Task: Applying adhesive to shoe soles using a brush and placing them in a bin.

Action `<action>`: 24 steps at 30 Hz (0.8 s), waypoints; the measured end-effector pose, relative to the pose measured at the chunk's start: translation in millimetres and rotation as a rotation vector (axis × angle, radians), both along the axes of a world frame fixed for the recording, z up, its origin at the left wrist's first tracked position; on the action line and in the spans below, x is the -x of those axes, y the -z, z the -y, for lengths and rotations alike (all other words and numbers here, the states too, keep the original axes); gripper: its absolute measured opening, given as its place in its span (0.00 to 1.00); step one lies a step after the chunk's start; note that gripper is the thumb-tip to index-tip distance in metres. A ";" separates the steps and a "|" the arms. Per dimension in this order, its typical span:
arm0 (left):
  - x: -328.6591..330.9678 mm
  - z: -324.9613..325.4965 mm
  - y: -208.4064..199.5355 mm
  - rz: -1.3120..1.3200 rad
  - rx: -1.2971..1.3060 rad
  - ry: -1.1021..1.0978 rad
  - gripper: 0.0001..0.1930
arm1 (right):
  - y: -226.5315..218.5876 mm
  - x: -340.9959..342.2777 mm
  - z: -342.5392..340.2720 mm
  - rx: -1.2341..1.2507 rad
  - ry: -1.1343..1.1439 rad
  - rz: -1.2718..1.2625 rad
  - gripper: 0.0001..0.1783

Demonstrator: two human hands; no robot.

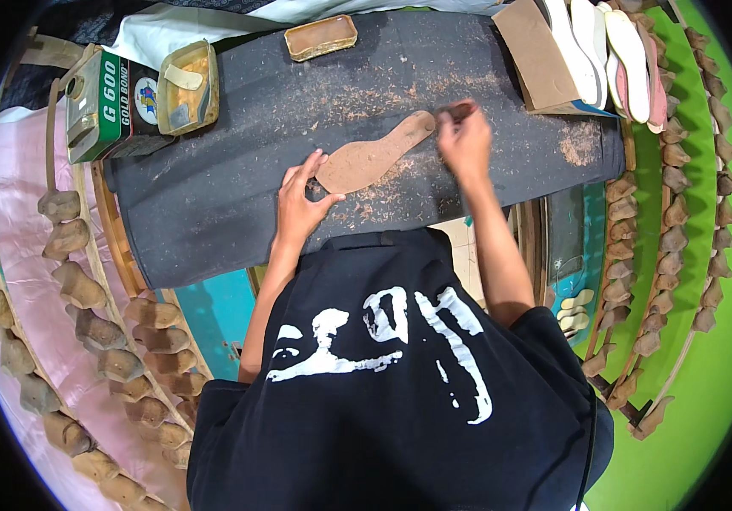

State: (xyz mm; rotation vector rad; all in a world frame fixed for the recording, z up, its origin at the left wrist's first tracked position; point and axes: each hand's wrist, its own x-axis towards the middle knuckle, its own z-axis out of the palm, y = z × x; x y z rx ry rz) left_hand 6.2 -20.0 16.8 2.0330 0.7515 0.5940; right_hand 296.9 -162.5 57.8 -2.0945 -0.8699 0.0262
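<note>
A brown shoe insole point(364, 165) lies flat on the dark cloth of the worktable, its wide forefoot end to the left and its narrow heel end to the upper right. My left hand point(300, 203) grips the rim of the forefoot end, thumb on the near side and fingers on the far side. At the heel end, my right hand point(466, 145) is closed around a small dark brown object point(461, 111). The fingers are smeared by motion, so its exact kind is hard to make out. Brown shavings point(396, 175) lie scattered around the insole.
The dark-covered table point(238, 213) carries a green-and-black metal can point(111, 106), a tub of yellowish glue point(189, 72) and a shallow tan tray point(321, 38). Pale soles point(626, 64) fill a cardboard box point(536, 55) at the far right. Racks of shoe lasts point(81, 285) flank both sides.
</note>
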 end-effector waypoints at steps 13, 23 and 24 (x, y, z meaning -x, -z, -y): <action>-2.1 -1.2 3.4 -0.004 0.006 -0.012 0.52 | 1.6 124.4 -30.8 -0.034 -0.535 -0.125 0.11; -0.2 -2.0 2.3 0.020 0.008 0.007 0.52 | -10.1 -10.6 -9.5 0.044 -0.039 0.132 0.08; 1.5 -1.7 3.2 0.011 -0.024 0.015 0.52 | -8.5 8.1 -12.6 0.034 -0.142 0.235 0.10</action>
